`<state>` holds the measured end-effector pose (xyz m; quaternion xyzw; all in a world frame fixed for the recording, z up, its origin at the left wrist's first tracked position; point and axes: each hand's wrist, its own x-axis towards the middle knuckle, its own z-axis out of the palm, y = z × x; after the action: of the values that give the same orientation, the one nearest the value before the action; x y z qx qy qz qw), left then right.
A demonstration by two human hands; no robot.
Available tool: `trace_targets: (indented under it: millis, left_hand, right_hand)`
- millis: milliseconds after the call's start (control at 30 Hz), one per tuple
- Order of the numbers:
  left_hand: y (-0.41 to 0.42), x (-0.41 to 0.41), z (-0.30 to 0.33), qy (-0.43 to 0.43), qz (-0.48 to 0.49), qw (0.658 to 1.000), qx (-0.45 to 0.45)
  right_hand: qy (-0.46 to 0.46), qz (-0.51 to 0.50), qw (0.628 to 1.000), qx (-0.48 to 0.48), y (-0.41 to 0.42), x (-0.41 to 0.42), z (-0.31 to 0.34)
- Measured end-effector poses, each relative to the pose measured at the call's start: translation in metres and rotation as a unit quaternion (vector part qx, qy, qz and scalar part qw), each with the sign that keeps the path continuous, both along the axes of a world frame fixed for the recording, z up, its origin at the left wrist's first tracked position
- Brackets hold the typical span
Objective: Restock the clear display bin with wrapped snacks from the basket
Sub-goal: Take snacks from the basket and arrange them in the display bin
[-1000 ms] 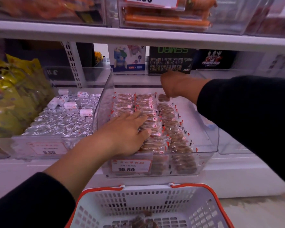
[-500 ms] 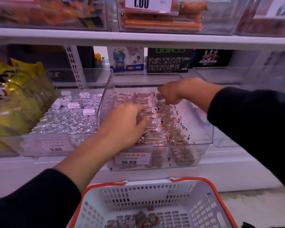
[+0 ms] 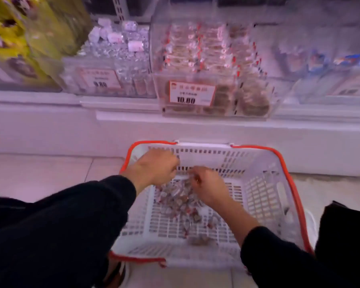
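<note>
A white basket with a red rim [image 3: 204,156] stands on the floor below the shelf. A loose pile of wrapped snacks [image 3: 181,202] lies on its bottom. My left hand [image 3: 156,169] hovers over the pile's far left with fingers curled down; blur hides whether it holds anything. My right hand [image 3: 208,188] is down in the pile, fingertips pinching wrapped snacks. Above, on the shelf, the clear display bin [image 3: 216,110] with a 10.80 price label [image 3: 191,94] holds rows of the same snacks [image 3: 208,48].
Left of the display bin is a clear bin of silver-wrapped sweets [image 3: 121,50], and further left are yellow bags [image 3: 29,28]. Another clear bin [image 3: 320,59] stands to the right. The white shelf base [image 3: 195,129] runs behind the basket. Tiled floor [image 3: 40,169] lies to the left.
Both hands left the display bin and came down into the basket. The view tilted down from the shelf to the basket.
</note>
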<state>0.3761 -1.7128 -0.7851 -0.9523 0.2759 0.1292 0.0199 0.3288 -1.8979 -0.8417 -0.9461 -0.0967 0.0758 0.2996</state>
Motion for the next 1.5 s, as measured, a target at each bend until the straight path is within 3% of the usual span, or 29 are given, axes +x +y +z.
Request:
trace_targets:
  millis: [33,100,167,233,367,500,567,700,767,867,1033,1200,1267,1367,1433,1500]
  left_hand:
    - [0.006,-0.007,-0.028,0.043,0.096,0.994,-0.035]
    - [0.013,-0.028,-0.082,0.158,0.274,0.939,-0.138]
    - [0.013,-0.054,-0.126,0.274,0.382,0.854,-0.224]
    - [0.009,-0.074,-0.16,0.332,0.456,0.788,-0.249]
    - [-0.002,-0.076,-0.202,0.312,0.539,0.749,-0.227]
    - [-0.012,-0.049,-0.218,0.235,0.597,0.696,-0.323]
    - [-0.014,-0.036,-0.22,0.213,0.613,0.682,-0.336]
    - [-0.019,-0.027,-0.222,0.194,0.576,0.719,-0.338]
    - [-0.017,-0.026,-0.222,0.212,0.548,0.738,-0.333]
    - [-0.012,-0.021,-0.217,0.216,0.488,0.815,-0.224]
    - [-0.019,-0.023,-0.215,0.209,0.487,0.794,-0.299]
    - [-0.015,-0.022,-0.218,0.237,0.485,0.8,-0.262]
    - [-0.014,-0.016,-0.217,0.284,0.447,0.811,-0.248]
    - [-0.016,-0.007,-0.218,0.311,0.384,0.847,-0.197]
    - [-0.02,-0.004,-0.217,0.307,0.386,0.857,-0.148]
    - [-0.022,-0.006,-0.216,0.3,0.406,0.857,-0.104]
  right_hand:
    - [0.119,0.02,0.992,-0.037,-0.005,-0.006,-0.033]
    - [0.279,0.005,0.957,-0.08,-0.018,-0.021,-0.084]
    - [0.319,-0.065,0.944,-0.057,-0.03,-0.033,-0.117]
    - [0.337,-0.147,0.93,-0.022,-0.037,-0.037,-0.139]
    - [0.336,-0.259,0.906,0.014,-0.033,-0.023,-0.154]
    - [0.255,-0.222,0.941,0.029,-0.005,-0.006,-0.161]
    - [0.253,-0.222,0.938,0.08,0.007,0.003,-0.168]
    - [0.256,-0.349,0.871,0.233,0.016,0.019,-0.173]
    - [0.266,-0.355,0.87,0.217,0.014,0.029,-0.173]
    - [0.306,-0.338,0.862,0.221,0.011,0.042,-0.169]
    - [0.255,-0.286,0.91,0.158,0.015,0.039,-0.165]
    - [0.227,-0.249,0.926,0.169,0.012,0.025,-0.163]
    - [0.27,-0.252,0.915,0.166,0.008,0.025,-0.161]
    - [0.355,-0.301,0.863,0.199,0.0,0.028,-0.159]
    - [0.387,-0.348,0.818,0.245,-0.004,0.031,-0.154]
    - [0.384,-0.364,0.81,0.251,-0.005,0.032,-0.153]
